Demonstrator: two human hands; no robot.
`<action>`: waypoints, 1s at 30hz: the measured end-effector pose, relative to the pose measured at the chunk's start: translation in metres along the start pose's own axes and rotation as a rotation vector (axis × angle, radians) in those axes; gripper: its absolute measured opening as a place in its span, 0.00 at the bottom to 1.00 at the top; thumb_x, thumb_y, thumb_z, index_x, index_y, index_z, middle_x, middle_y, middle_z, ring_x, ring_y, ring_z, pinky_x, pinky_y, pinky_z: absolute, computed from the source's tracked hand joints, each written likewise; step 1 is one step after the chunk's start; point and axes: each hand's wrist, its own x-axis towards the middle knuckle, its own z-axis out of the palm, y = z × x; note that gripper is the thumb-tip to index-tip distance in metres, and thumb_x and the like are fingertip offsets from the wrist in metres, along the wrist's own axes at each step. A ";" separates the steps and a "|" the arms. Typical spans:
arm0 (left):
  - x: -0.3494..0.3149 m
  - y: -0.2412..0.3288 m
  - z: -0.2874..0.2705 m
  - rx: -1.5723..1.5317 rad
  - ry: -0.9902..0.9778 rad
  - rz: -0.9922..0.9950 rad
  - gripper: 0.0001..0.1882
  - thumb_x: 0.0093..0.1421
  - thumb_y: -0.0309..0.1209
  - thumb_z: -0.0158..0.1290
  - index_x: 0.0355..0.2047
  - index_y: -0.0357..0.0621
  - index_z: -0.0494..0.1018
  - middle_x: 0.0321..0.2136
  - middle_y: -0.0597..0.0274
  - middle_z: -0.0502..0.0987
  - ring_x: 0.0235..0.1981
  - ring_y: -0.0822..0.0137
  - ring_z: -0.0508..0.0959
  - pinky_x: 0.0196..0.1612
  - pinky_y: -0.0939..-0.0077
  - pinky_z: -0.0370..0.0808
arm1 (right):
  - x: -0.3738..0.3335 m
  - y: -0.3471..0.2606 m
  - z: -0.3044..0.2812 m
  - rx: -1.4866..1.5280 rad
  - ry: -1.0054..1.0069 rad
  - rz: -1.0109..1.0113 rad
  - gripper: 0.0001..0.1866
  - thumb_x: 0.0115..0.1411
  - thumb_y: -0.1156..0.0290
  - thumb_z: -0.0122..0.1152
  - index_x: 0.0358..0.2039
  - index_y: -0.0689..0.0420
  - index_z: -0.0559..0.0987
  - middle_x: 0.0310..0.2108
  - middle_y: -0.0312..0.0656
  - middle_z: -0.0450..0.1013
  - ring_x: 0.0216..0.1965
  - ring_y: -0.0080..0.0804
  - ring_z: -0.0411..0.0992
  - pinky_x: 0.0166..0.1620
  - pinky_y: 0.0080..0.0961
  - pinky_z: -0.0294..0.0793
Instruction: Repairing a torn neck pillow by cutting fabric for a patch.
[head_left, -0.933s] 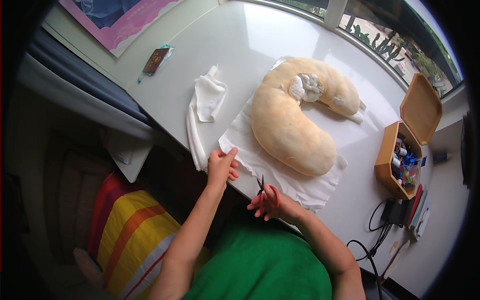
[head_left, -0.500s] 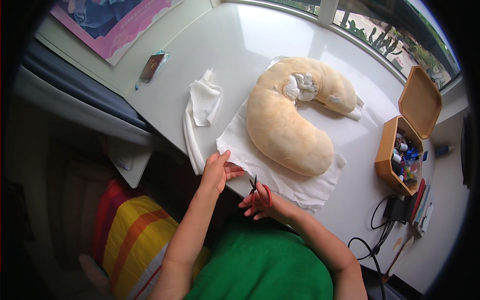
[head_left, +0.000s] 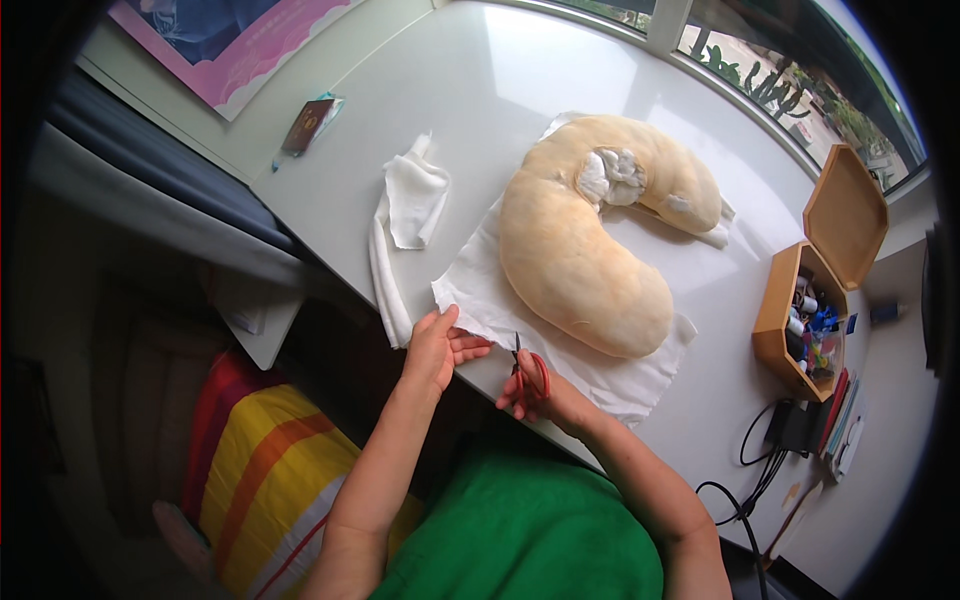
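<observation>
A white cloth [head_left: 468,289] lies at the table's front edge, its near side rumpled. My left hand [head_left: 436,348] pinches its near left edge, thumb on top and fingers below. In my right hand [head_left: 535,393] is a pair of scissors [head_left: 541,374] with red handles and dark blades. Their tips point away from me and meet the cloth's near edge, just right of my left fingers. A curved, stuffed beige pillow [head_left: 575,265] rests on the cloth; white filling [head_left: 612,176] shows through a gap on its inner curve.
Another strip of white cloth [head_left: 416,204] lies to the left, reaching the table edge. At the right stand an open wooden sewing box [head_left: 775,318] holding thread spools, black cables [head_left: 757,510] and some books [head_left: 846,405]. A small dark red booklet [head_left: 307,127] lies far left.
My right hand has moved slightly right with the scissors, and their blades look closer together. The left hand keeps its hold on the cloth. The whole view has shifted a little.
</observation>
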 end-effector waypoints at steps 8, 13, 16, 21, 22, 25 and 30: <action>-0.013 -0.007 0.017 0.109 -0.013 -0.030 0.23 0.65 0.45 0.55 0.42 0.36 0.65 0.37 0.50 0.76 0.36 0.53 0.83 0.33 0.65 0.82 | -0.007 -0.005 -0.002 -0.096 0.039 -0.067 0.39 0.64 0.31 0.39 0.32 0.60 0.76 0.27 0.41 0.78 0.22 0.23 0.70 0.26 0.20 0.68; -0.014 -0.015 0.024 0.215 0.052 -0.066 0.18 0.61 0.41 0.60 0.37 0.39 0.69 0.33 0.57 0.77 0.32 0.63 0.82 0.25 0.77 0.76 | -0.012 -0.012 0.000 -0.139 0.022 -0.031 0.37 0.66 0.32 0.34 0.33 0.56 0.74 0.27 0.39 0.76 0.23 0.22 0.68 0.27 0.20 0.65; -0.011 -0.019 0.028 0.248 0.100 -0.026 0.13 0.60 0.33 0.60 0.37 0.39 0.71 0.31 0.60 0.77 0.28 0.66 0.82 0.21 0.80 0.72 | -0.012 -0.014 -0.001 -0.154 0.005 -0.018 0.38 0.66 0.31 0.33 0.33 0.56 0.74 0.27 0.39 0.76 0.23 0.22 0.68 0.27 0.20 0.65; -0.013 -0.020 0.031 0.215 0.112 -0.013 0.09 0.58 0.26 0.59 0.38 0.40 0.72 0.33 0.60 0.79 0.27 0.67 0.82 0.19 0.82 0.70 | -0.008 -0.015 -0.002 -0.096 0.010 -0.010 0.40 0.63 0.29 0.37 0.31 0.59 0.76 0.26 0.41 0.77 0.22 0.24 0.70 0.27 0.21 0.66; -0.014 -0.021 0.031 0.206 0.113 -0.010 0.10 0.58 0.25 0.59 0.39 0.40 0.72 0.33 0.60 0.79 0.27 0.67 0.82 0.19 0.82 0.71 | -0.006 -0.015 -0.003 -0.114 0.004 -0.005 0.41 0.63 0.28 0.37 0.30 0.59 0.76 0.25 0.40 0.76 0.22 0.24 0.69 0.27 0.21 0.66; -0.012 -0.025 0.028 0.179 0.090 -0.014 0.10 0.58 0.24 0.58 0.40 0.41 0.72 0.34 0.60 0.79 0.27 0.66 0.82 0.19 0.82 0.73 | -0.005 -0.016 -0.005 -0.149 0.011 -0.008 0.41 0.63 0.28 0.37 0.28 0.58 0.76 0.23 0.39 0.74 0.21 0.24 0.68 0.27 0.21 0.65; -0.010 -0.028 0.025 0.153 0.084 0.004 0.10 0.58 0.23 0.58 0.41 0.41 0.72 0.34 0.60 0.79 0.27 0.66 0.82 0.20 0.80 0.76 | -0.010 -0.019 -0.002 -0.141 0.063 -0.003 0.38 0.62 0.29 0.42 0.25 0.56 0.75 0.20 0.36 0.71 0.21 0.22 0.67 0.24 0.19 0.63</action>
